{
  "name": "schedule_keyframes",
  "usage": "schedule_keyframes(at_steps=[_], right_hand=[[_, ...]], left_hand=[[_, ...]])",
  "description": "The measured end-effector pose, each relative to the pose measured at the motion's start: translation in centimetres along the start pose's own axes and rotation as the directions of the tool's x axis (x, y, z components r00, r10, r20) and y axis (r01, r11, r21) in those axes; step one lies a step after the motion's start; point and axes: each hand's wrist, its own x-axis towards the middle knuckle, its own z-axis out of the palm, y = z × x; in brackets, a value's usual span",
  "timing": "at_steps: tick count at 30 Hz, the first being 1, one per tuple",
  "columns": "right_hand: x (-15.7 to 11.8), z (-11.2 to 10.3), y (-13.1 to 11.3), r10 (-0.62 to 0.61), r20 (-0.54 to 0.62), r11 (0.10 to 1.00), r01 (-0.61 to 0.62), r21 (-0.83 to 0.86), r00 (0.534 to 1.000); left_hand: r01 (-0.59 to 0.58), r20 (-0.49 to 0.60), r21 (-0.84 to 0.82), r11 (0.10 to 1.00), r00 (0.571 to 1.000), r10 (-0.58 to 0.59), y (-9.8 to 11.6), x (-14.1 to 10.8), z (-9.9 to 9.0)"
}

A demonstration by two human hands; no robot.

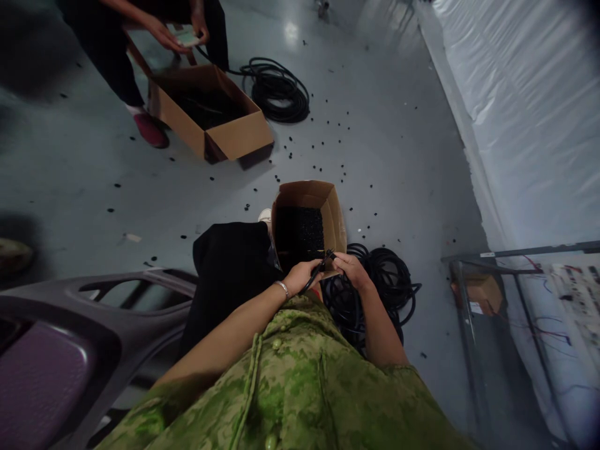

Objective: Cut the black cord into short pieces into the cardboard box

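Gripping a black cable [311,277] between thumb and fingers, the left hand [299,278] is positioned at the near edge of the open cardboard box [334,219]. The right hand [352,270] pinches a small black part [330,255] just beside the left fingertips; its exact shape is too small to determine. The box contains a mass of black pieces [300,228]. Coiled black cables [388,273] lie on the floor [403,181] beside it. Opposite, a co-worker's hands [167,37] hold a pale object [186,37] near a larger carton [241,134]
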Motion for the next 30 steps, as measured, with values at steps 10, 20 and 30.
schedule_keyframes(at_steps=[10,20,30], right_hand=[[0.4,-0.7,0.9,-0.014,0.041,0.989,0.020,-0.150,0.999],[3.1,-1.2,1.4,-0.050,0.071,0.977,0.064,-0.205,0.996],[5.3,-0.2,3.0,-0.005,0.009,0.982,0.007,-0.189,1.000]], left_hand=[[0.024,0.008,0.109,0.994,1.000,-0.025,-0.1,0.0,0.0],[0.131,-0.076,0.240,0.962,0.990,-0.116,-0.1,0.3,0.2],[0.183,-0.132,0.138,0.973,0.977,-0.166,0.4,0.7,0.0]])
